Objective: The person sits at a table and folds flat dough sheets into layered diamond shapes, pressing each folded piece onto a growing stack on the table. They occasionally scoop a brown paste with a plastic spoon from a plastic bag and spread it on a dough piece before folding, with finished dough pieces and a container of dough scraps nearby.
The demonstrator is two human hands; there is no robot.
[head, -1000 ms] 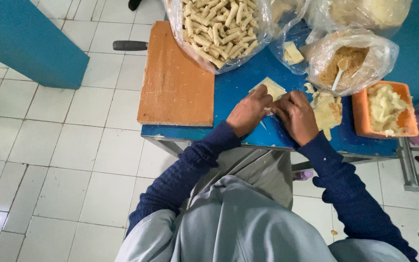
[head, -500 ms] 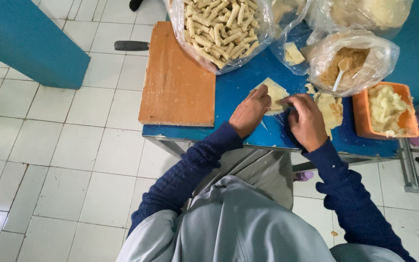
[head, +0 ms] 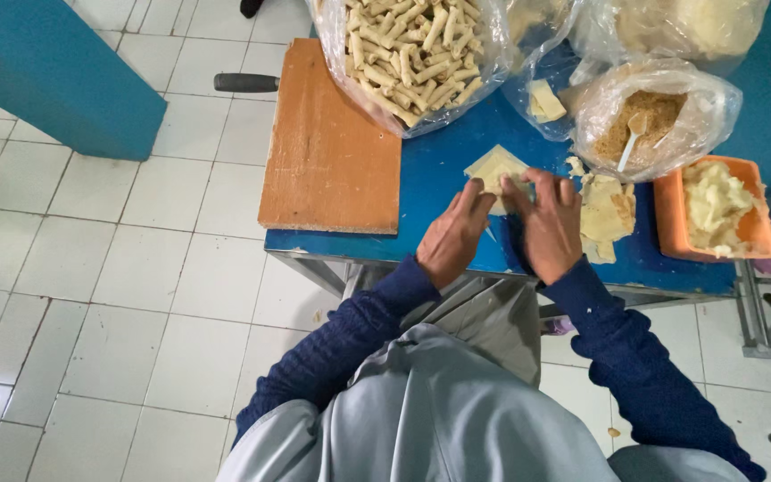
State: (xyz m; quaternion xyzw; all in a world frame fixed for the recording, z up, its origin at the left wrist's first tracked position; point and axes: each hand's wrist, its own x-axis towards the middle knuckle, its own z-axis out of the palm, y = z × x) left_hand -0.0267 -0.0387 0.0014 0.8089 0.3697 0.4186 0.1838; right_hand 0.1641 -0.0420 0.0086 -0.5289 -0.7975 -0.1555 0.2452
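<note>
Both hands work on a pale square pastry wrapper (head: 495,166) lying flat on the blue table (head: 439,192), near its front edge. The left hand (head: 453,239) has its fingers stretched forward, the tips pressing the wrapper's near-left edge; the right hand (head: 550,225) lies palm down just beside it, fingers curled over the wrapper's right side and pinching it. To the right of the right hand sits a loose stack of more wrappers (head: 607,214), touching the table. Left of the hands a bare wooden cutting board (head: 327,147) lies flat, its far-left corner near a black handle (head: 245,83). At the far edge stands a large clear plastic bag (head: 417,54) full of pale rolled pastry sticks. Right of it, a smaller clear bag (head: 649,120) holds brown crumbs with a white spoon (head: 632,136) stuck in. An orange rectangular tub (head: 716,214) of pale filling sits at the right end.
</note>
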